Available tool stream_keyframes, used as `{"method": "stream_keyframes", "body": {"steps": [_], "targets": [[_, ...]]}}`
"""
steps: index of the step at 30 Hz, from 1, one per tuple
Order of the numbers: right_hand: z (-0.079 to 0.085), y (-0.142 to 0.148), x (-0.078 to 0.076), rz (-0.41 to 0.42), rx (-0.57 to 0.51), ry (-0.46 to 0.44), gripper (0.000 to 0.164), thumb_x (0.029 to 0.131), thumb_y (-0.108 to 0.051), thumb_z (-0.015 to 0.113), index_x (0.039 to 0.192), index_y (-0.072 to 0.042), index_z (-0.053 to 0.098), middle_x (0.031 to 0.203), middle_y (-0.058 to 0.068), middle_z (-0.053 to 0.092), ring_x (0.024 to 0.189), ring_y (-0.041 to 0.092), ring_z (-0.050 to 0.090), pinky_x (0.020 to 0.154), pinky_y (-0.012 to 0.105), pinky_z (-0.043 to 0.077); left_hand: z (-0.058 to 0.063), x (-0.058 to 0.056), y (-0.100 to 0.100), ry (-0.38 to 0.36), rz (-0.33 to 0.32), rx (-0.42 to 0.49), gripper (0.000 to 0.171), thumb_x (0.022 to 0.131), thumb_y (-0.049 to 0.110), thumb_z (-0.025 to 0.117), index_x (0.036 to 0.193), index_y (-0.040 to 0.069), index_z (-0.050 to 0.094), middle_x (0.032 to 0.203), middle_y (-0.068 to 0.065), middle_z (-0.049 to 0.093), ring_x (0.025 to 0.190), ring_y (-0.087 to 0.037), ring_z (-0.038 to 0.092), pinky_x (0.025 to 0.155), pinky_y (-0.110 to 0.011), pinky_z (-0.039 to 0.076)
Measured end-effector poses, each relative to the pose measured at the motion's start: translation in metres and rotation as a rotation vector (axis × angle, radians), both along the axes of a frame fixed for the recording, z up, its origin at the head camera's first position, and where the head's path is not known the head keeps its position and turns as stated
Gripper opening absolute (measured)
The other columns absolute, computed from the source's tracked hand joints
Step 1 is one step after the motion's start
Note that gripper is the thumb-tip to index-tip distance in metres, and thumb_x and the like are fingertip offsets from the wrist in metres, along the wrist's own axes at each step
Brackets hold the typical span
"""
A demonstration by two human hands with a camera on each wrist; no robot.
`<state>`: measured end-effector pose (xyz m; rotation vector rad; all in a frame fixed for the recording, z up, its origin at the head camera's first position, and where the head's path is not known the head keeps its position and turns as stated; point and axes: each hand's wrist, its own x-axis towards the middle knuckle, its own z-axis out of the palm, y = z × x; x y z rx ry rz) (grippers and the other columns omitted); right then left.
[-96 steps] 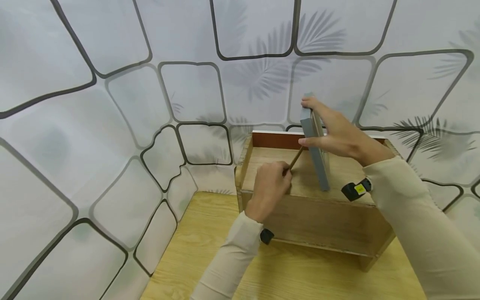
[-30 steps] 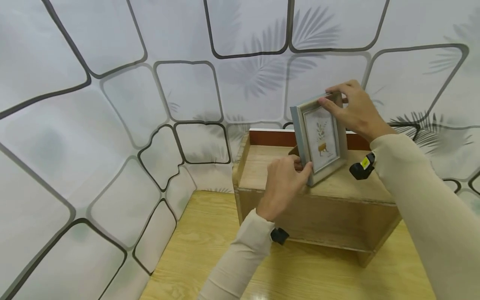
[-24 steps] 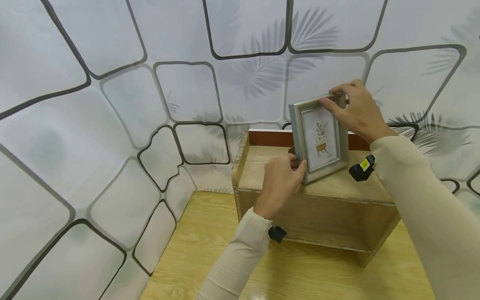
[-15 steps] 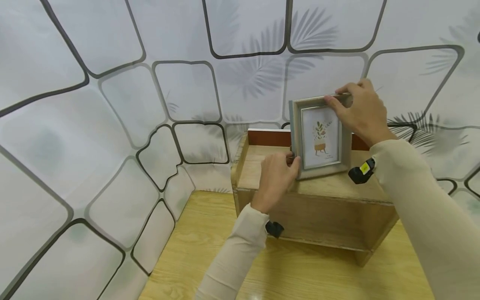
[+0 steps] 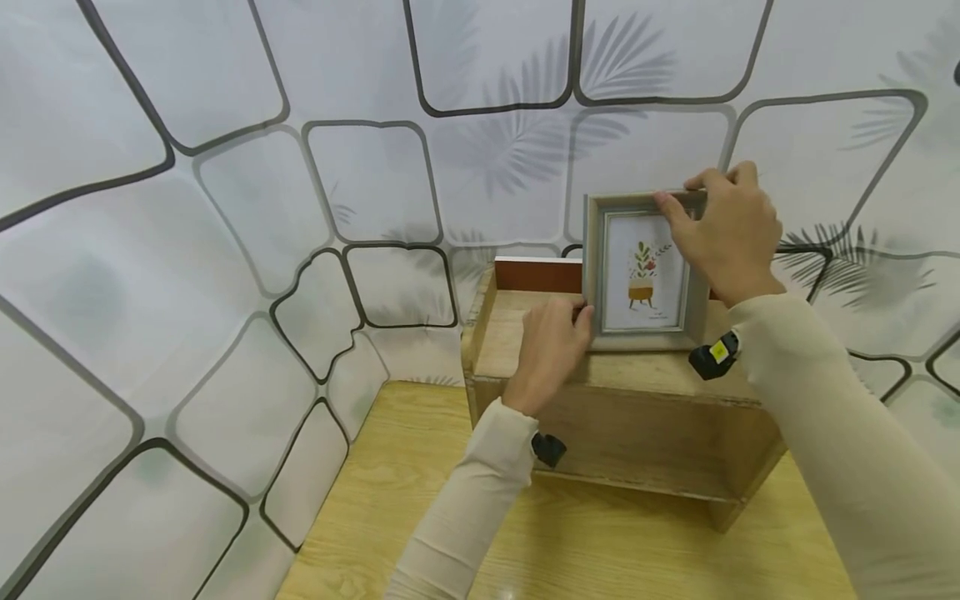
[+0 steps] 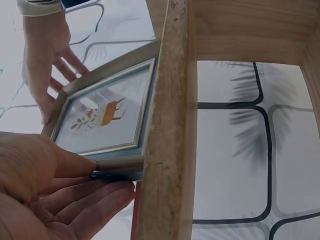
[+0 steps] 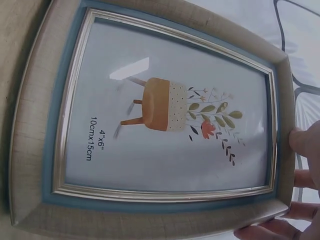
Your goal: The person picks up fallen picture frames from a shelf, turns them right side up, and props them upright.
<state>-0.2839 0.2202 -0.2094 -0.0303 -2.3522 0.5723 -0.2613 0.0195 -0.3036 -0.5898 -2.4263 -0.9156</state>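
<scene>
A silvery picture frame point(image 5: 645, 271) stands near upright on top of the wooden shelf point(image 5: 510, 333), its front towards me. Behind its glass is a print of a potted plant with a red flower. My right hand point(image 5: 727, 229) grips the upper right corner, thumb on the front and fingers over the top. At the lower left edge, my left hand point(image 5: 547, 354) pinches the side; the left wrist view shows its thumb point(image 6: 75, 162) along the front rim and its fingers behind. The right wrist view shows the frame point(image 7: 165, 125) close up, printed 4"x6". Its back is hidden.
The shelf has a low raised left side, a reddish-brown back strip point(image 5: 536, 275) and an open compartment point(image 5: 637, 442) below. It stands on a yellow wood-grain table point(image 5: 397, 475). Wallpaper with dark rounded outlines and leaf shapes point(image 5: 510, 158) covers the walls behind and left.
The picture frame, edge-on at first, has been turned to face me. My left hand left the thin brown piece it held and took the frame's lower left edge; my right hand shifted right.
</scene>
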Motion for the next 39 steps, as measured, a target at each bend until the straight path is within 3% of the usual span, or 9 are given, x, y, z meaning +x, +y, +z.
{"method": "stream_keyframes", "body": {"steps": [7,16,23,30,36,39], "targets": [[-0.002,-0.002,0.002,-0.034,0.009,0.032,0.065,0.099,-0.058,0.054,0.127,0.0,0.065,0.122,0.026,0.048,0.092,0.048,0.053,0.072,0.064,0.042,-0.001,-0.005,0.0,0.002,-0.009,-0.005,0.031,0.101,0.015,0.063,0.071,0.01,0.064,0.06,0.004,0.053,0.056,-0.009,0.047,0.068,-0.033,0.049],[-0.005,-0.002,0.003,-0.043,0.026,0.059,0.065,0.099,-0.057,0.054,0.126,0.0,0.064,0.12,0.026,0.049,0.094,0.05,0.053,0.073,0.066,0.043,-0.001,-0.007,0.001,0.001,-0.003,-0.01,0.024,0.101,0.015,0.063,0.08,0.008,0.073,0.065,0.002,0.062,0.061,-0.01,0.053,0.072,-0.037,0.052],[-0.006,0.0,0.006,-0.024,0.034,0.067,0.066,0.099,-0.057,0.054,0.129,0.001,0.065,0.122,0.029,0.05,0.096,0.052,0.054,0.077,0.068,0.043,-0.003,-0.008,0.001,-0.023,0.003,0.012,0.018,0.101,0.017,0.063,0.099,0.008,0.079,0.079,0.0,0.072,0.066,-0.01,0.059,0.073,-0.035,0.053],[-0.005,-0.002,0.007,-0.017,0.027,0.049,0.066,0.1,-0.056,0.052,0.133,0.0,0.063,0.127,0.03,0.049,0.102,0.055,0.054,0.082,0.071,0.042,-0.003,-0.009,-0.001,-0.02,0.003,0.031,0.017,0.1,0.016,0.065,0.101,0.007,0.079,0.085,-0.002,0.074,0.07,-0.011,0.062,0.074,-0.036,0.053],[-0.004,-0.004,0.01,-0.014,0.047,0.026,0.068,0.101,-0.057,0.048,0.139,-0.001,0.059,0.133,0.031,0.048,0.107,0.057,0.054,0.081,0.072,0.043,-0.004,-0.011,-0.002,-0.034,0.014,0.041,0.019,0.1,0.019,0.065,0.105,0.008,0.079,0.097,-0.003,0.077,0.088,-0.014,0.072,0.083,-0.037,0.055],[-0.002,-0.004,0.013,-0.01,0.062,0.01,0.071,0.101,-0.059,0.046,0.144,-0.002,0.054,0.138,0.031,0.046,0.107,0.06,0.054,0.079,0.073,0.043,-0.004,-0.011,-0.004,-0.062,0.006,0.074,0.025,0.101,0.022,0.064,0.115,0.005,0.075,0.106,-0.005,0.077,0.097,-0.015,0.073,0.089,-0.035,0.055]]}}
